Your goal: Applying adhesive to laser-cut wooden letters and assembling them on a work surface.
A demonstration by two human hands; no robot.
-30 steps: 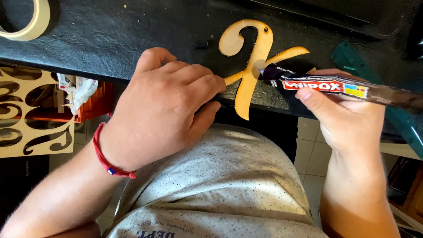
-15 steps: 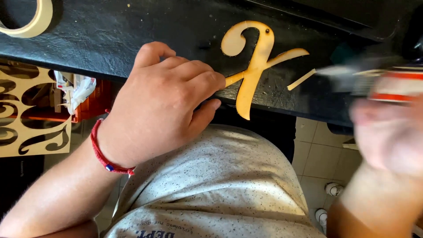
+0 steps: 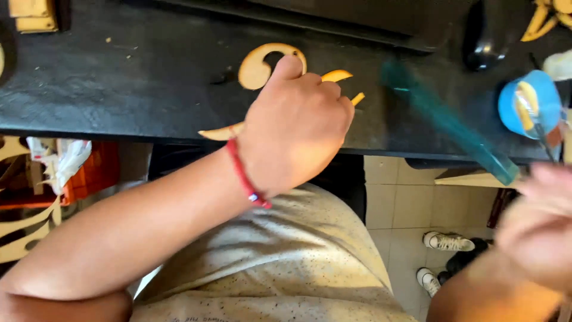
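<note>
While left hand (image 3: 295, 128) grips wooden cutout (image 3: 257, 70), blurred right hand (image 3: 536, 223), grasp unclear, near blue round container (image 3: 527, 101).

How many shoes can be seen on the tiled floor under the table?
2 white shoes for certain: one beside the dark patch, one lower, near the shirt edge. The dark shape between them may be more footwear, and the blurred right hand could hide others.

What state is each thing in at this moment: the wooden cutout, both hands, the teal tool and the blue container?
Wooden cutout: flat on the black table, one tip past its edge.
Left hand: pressed on the cutout.
Right hand: blurred, grip unclear.
Teal tool: blurred, slanted over the table.
Blue container: open.
</note>
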